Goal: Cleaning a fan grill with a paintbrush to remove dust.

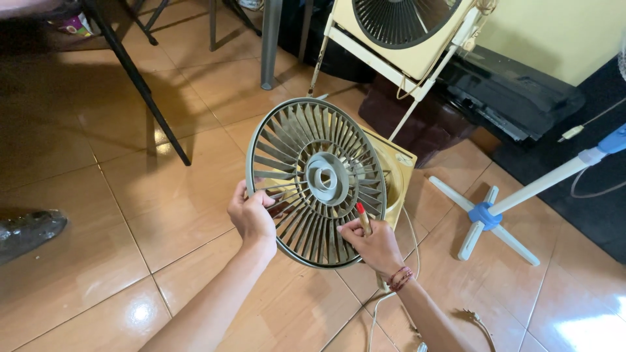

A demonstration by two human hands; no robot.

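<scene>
Left hand (pixel 251 215) grips the left rim of the round grey grille (pixel 316 182), fingers curled over its edge. That grille stands tilted up off the floor (pixel 98 195), already loose from the yellow fan body (pixel 398 173) just behind it on the right, so it looks detached or nearly so; whether anything holds it at the back cannot be seen. Right hand (pixel 375 248), at the grille's lower right, is closed around a red-tipped tool (pixel 362 217) whose end rests against the ribs. Above the grille leans a cream box fan (pixel 398 32); right of it lies a white and blue fan stand (pixel 495 215). A cord (pixel 385 306) trails below the grille.
</scene>
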